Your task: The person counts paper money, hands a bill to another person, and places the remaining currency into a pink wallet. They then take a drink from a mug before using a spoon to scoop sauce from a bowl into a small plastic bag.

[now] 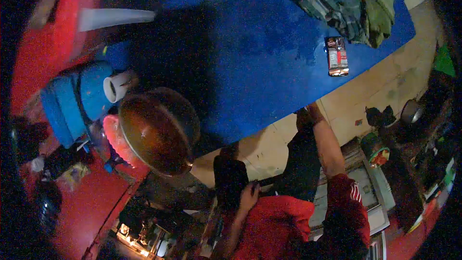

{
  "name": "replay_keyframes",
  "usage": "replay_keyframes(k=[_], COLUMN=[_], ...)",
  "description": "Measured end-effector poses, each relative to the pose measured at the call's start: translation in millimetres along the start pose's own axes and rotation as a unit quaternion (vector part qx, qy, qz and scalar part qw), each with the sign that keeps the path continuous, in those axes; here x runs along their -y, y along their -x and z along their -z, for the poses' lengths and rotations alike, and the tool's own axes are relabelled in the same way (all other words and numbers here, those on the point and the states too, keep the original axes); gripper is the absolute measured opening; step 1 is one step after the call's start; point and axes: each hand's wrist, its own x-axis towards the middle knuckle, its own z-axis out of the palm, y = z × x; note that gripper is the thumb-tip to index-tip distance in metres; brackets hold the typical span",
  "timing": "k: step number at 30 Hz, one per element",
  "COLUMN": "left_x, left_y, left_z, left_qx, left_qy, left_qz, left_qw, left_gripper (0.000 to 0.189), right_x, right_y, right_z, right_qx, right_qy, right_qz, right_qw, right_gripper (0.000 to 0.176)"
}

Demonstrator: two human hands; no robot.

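My left hand (249,195) is low in the middle, by my dark-clad leg. Its fingers look curled near a dark strip, too dim to make out. My right arm, in a red sleeve, stretches toward the near edge of the blue surface (260,62). There my right hand (308,111) is mostly lost in shadow, so its fingers cannot be read. A dark packet with a red patch (337,57) lies on the blue surface. Just behind it are crumpled grey-blue and olive cloths (344,5).
A large brownish metal bowl (156,132) stands at the left, beside a pink-rimmed item (115,137), a white mug (115,87) and a blue container (79,98). A pale tube-like object (118,17) is at upper left. A pot (411,110) sits at right past beige tiles (375,86).
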Motion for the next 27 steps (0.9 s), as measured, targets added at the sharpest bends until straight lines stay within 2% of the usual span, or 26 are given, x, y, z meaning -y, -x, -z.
replay_keyframes(k=[1,2,4,5,6,7,9,12,13,14,15,17,18,19,21,22,23,24,26,27], left_x=[11.1,20.2,45.2,8.8,9.4,10.8,15.7,23.1,22.2,26.7,27.8,25.7,30.1,38.7,74.4,90.4,76.5,73.2,4.0,-7.6], left_y=[-13.8,-28.5,-73.2,-89.0,-117.9,-146.1,-200.4,-267.4,-283.8,-296.1,-310.1,-343.4,-351.6,-358.2,-411.8,-436.5,-433.4,-413.1,-314.4,-295.2], left_z=[-8.4,-21.3,-46.7,-32.2,-38.4,-45.2,-68.2,-103.6,-110.7,-121.4,-125.1,-131.2,-135.9,-147.9,-182.0,-201.0,-185.1,-171.6,-79.8,-73.4], left_qx=[-0.066,-0.074,-0.106,-0.125,-0.133,-0.188,-0.299,-0.299,-0.295,-0.291,-0.294,-0.297,-0.298,-0.291,-0.268,-0.258,-0.249,-0.243,-0.228,-0.233], left_qy=[0.044,0.050,0.097,0.046,0.061,-0.005,-0.140,-0.168,-0.170,-0.167,-0.163,-0.152,-0.145,-0.128,-0.084,-0.048,-0.015,0.044,0.161,0.174], left_qz=[-0.103,-0.111,-0.029,-0.025,-0.037,-0.100,-0.211,-0.212,-0.206,-0.202,-0.200,-0.204,-0.204,-0.206,-0.231,-0.245,-0.259,-0.270,-0.293,-0.291], left_qw=[0.992,0.990,0.989,0.991,0.989,0.977,0.920,0.915,0.917,0.920,0.920,0.921,0.921,0.926,0.932,0.933,0.933,0.931,0.915,0.912], left_gripper=[0.036,0.036,0.036,0.043,0.043,0.047,0.055,0.054,0.053,0.053,0.053,0.052,0.052,0.051,0.051,0.050,0.050,0.046,0.039,0.039], right_x=[-8.9,-19.2,-47.8,-64.0,-84.1,-106.3,-148.5,-207.4,-233.9,-265.6,-287.9,-329.4,-314.6,-306.8,-221.7,-224.3,-237.4,-249.9,-261.8,-263.1], right_y=[-1.8,-2.3,-3.9,-0.5,5.9,12.9,23.5,31.2,23.0,12.5,0.6,-20.5,-30.8,-28.0,-18.6,-29.1,-41.7,-57.2,-81.8,-97.1], right_z=[-4.8,-10.9,-32.8,-40.8,-49.0,-56.5,-68.2,-84.6,-100.7,-119.0,-128.8,-130.1,-128.5,-133.0,-126.9,-126.5,-131.3,-133.8,-162.8,-178.8], right_qx=[0.011,0.027,0.065,0.087,0.109,0.135,0.191,0.267,0.268,0.325,0.371,0.379,0.391,0.415,0.358,0.354,0.368,0.376,0.373,0.359], right_qy=[0.006,0.011,0.022,0.024,0.031,0.034,0.032,0.031,0.043,0.144,0.242,0.217,0.179,0.135,0.039,0.051,0.075,0.104,0.196,0.238], right_qz=[0.001,0.003,-0.005,-0.013,-0.024,-0.038,-0.081,-0.177,-0.169,-0.051,0.072,0.132,0.176,0.024,-0.286,-0.272,-0.219,-0.153,0.009,0.078], right_qw=[1.000,1.000,0.998,0.996,0.993,0.989,0.978,0.947,0.947,0.933,0.894,0.890,0.885,0.899,0.888,0.893,0.901,0.908,0.907,0.899], right_gripper=[0.024,0.024,0.023,0.023,0.023,0.023,0.022,0.022,0.022,0.022,0.023,0.024,0.027,0.027,0.028,0.028,0.027,0.027,0.027,0.026])
